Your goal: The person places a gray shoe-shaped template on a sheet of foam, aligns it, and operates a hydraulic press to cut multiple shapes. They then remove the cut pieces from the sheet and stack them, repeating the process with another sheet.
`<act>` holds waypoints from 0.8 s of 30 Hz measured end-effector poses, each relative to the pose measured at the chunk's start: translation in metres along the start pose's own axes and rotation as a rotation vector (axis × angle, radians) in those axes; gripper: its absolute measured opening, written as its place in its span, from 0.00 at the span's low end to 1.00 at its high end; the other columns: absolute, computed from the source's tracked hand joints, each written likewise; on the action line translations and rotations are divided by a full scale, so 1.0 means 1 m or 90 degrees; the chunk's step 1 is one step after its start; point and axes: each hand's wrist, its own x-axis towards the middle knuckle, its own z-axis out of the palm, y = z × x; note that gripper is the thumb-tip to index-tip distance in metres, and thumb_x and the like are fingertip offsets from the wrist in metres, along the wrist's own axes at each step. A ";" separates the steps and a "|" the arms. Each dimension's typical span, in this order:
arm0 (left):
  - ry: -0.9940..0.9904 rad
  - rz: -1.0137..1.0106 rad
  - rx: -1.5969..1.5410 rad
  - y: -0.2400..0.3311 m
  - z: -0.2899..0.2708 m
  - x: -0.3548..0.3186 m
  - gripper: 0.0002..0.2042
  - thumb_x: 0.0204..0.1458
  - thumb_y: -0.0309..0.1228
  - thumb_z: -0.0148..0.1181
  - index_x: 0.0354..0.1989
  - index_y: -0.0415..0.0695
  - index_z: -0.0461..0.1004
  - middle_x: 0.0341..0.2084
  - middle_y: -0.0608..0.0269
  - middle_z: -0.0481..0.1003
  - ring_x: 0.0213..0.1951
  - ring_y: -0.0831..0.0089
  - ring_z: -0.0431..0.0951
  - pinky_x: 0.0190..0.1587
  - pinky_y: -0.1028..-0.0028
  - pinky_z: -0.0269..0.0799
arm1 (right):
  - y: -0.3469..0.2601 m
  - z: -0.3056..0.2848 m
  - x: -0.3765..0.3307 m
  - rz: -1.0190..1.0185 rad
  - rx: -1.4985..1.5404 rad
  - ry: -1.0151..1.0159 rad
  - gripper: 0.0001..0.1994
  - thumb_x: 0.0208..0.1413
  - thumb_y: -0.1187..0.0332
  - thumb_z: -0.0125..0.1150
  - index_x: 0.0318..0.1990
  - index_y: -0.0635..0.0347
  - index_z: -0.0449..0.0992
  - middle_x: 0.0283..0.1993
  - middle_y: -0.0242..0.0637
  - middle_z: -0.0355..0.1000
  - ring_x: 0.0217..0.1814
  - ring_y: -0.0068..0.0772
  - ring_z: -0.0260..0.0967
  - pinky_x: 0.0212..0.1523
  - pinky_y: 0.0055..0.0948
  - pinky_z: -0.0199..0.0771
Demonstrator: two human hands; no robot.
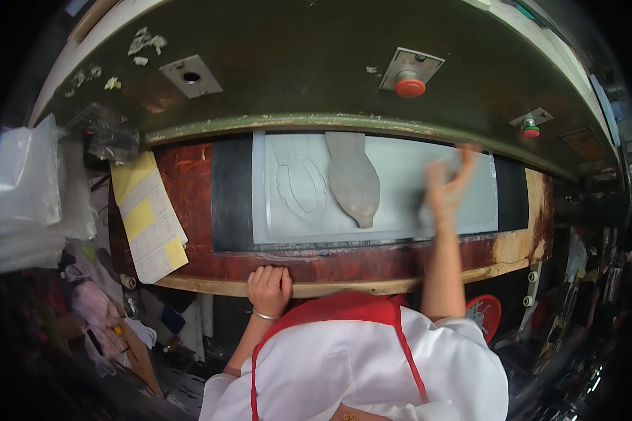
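Outlines (302, 186) show on the left part of the pale sheet (400, 175), and from my end those are the only marks I can make out there. I cannot tell whether they are cut through, pressed or drawn; no outlined shape appears lifted clear. Just to their right, near the sheet's middle, a grey-brown foot-shaped piece (354, 179) lies flat on it, its narrow end toward the wearer, and neither hand touches it. The sheet's right part looks plain, so I judge the work partway along, with that stretch unused.

My right hand (448, 193) is over the sheet's right part, its grip spread wide, fingers well apart; blur keeps me from telling whether it touches the surface, and I see nothing held. My left hand (269, 286) rests in front of the sheet at the edge of the bench (189, 175), its grip curled into a loose fist, with nothing showing in it. Left of the sheet, handwritten papers (154, 231) lie on the bench.
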 end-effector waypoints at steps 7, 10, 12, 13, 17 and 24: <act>0.027 -0.027 -0.005 -0.015 0.029 0.086 0.05 0.46 0.26 0.56 0.20 0.42 0.70 0.17 0.58 0.68 0.22 0.58 0.68 0.26 0.64 0.61 | 0.040 -0.048 0.152 0.017 -0.169 0.260 0.46 0.60 0.47 0.45 0.65 0.80 0.29 0.68 0.71 0.29 0.73 0.61 0.26 0.71 0.45 0.28; 0.062 -0.022 0.001 -0.024 0.042 0.127 0.05 0.47 0.26 0.56 0.21 0.42 0.71 0.18 0.58 0.68 0.23 0.58 0.69 0.26 0.64 0.61 | 0.048 -0.037 0.145 -0.008 -0.142 0.270 0.47 0.60 0.48 0.46 0.64 0.79 0.24 0.69 0.70 0.24 0.73 0.61 0.24 0.70 0.46 0.28; 0.066 -0.019 0.006 -0.028 0.046 0.144 0.06 0.47 0.27 0.56 0.21 0.42 0.71 0.18 0.58 0.68 0.23 0.58 0.69 0.26 0.64 0.62 | 0.050 -0.036 0.143 -0.034 -0.157 0.270 0.47 0.60 0.49 0.46 0.64 0.78 0.22 0.69 0.68 0.23 0.74 0.59 0.22 0.71 0.45 0.27; 0.042 -0.035 0.009 -0.028 0.046 0.149 0.06 0.47 0.27 0.56 0.21 0.42 0.70 0.18 0.58 0.69 0.23 0.58 0.69 0.26 0.64 0.62 | 0.049 -0.039 0.141 -0.009 -0.143 0.254 0.47 0.61 0.49 0.46 0.65 0.78 0.23 0.70 0.67 0.23 0.74 0.58 0.22 0.71 0.44 0.26; 0.039 -0.020 0.019 -0.026 0.042 0.152 0.06 0.48 0.27 0.56 0.21 0.42 0.71 0.18 0.58 0.69 0.24 0.58 0.69 0.27 0.63 0.63 | 0.037 -0.053 0.110 0.025 -0.070 0.181 0.43 0.61 0.55 0.48 0.67 0.73 0.26 0.71 0.63 0.29 0.75 0.52 0.29 0.71 0.42 0.31; 0.060 -0.054 0.015 -0.025 0.047 0.144 0.09 0.50 0.29 0.56 0.19 0.42 0.69 0.18 0.59 0.69 0.25 0.59 0.69 0.29 0.63 0.62 | 0.038 -0.036 -0.042 -0.026 -0.141 -0.192 0.11 0.49 0.70 0.63 0.41 0.61 0.77 0.38 0.45 0.74 0.42 0.44 0.70 0.50 0.36 0.65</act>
